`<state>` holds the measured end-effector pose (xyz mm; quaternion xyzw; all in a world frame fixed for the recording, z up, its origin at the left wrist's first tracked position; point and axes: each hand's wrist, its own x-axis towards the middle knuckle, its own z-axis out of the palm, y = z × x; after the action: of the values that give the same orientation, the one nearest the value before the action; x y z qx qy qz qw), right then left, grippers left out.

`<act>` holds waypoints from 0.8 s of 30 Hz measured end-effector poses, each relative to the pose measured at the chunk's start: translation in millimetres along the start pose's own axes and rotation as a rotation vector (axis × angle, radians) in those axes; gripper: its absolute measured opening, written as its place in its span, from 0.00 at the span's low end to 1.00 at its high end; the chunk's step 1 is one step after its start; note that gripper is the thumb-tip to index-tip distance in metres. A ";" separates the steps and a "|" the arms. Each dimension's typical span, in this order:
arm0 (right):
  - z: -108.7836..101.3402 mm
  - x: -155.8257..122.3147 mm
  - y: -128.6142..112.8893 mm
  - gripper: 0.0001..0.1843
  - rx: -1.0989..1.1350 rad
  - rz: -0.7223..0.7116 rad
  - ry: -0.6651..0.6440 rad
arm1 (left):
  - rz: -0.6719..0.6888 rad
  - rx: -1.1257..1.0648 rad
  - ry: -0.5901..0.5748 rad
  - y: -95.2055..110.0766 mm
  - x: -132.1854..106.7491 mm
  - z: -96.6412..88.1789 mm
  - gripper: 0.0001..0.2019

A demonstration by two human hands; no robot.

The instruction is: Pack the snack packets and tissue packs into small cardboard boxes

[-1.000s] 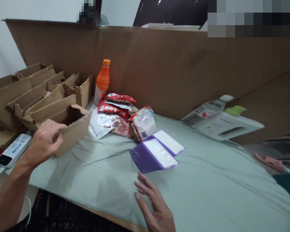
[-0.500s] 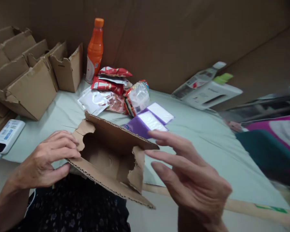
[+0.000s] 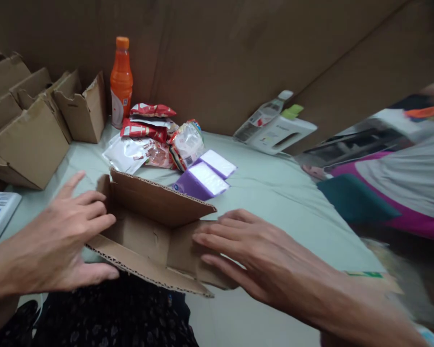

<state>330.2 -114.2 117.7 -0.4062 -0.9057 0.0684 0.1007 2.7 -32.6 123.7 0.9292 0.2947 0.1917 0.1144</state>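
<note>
A small open cardboard box (image 3: pixel 148 236) tilts in front of me at the table's near edge, its inside showing and nothing visible in it. At its left end, my left hand (image 3: pixel 75 226) grips the near corner, thumb outside the near wall, index finger stretched away. My right hand (image 3: pixel 238 246) is on the right end flap, fingers over it and thumb below. The flap is bent outward and partly hidden by that hand. Just beyond the box lie purple packs with white tops (image 3: pixel 204 178).
Several open cardboard boxes (image 3: pixel 32 140) stand at left, near a white power bank (image 3: pixel 0 217). Behind are an orange drink bottle (image 3: pixel 122 82), snack packets (image 3: pixel 148 130), a clear bottle (image 3: pixel 262 118) and a white jug (image 3: pixel 280 135). Another person (image 3: pixel 408 178) is at the right.
My right hand has moved from beside the box onto its right flap, which is now bent outward. My left hand's fingers have shifted and spread at the left end. The view has swung right.
</note>
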 end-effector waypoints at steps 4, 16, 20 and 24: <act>37.9 -50.7 -3.0 0.14 0.092 0.202 0.266 | 0.085 0.072 -0.008 -24.0 -31.6 6.8 0.22; 74.0 2.2 36.1 0.17 0.363 0.291 0.492 | -0.015 0.019 0.202 -11.5 -56.1 49.4 0.16; 64.6 4.6 50.8 0.11 0.244 0.392 0.738 | -0.034 0.003 0.208 -9.1 -62.6 54.6 0.17; 55.9 -7.9 80.0 0.16 0.003 0.601 0.728 | -0.051 -0.049 0.252 -9.4 -58.4 58.0 0.14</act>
<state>379.8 -69.6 46.0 -0.6476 -0.6537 -0.0509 0.3881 -21.5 -65.4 51.5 0.8868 0.3256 0.3110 0.1042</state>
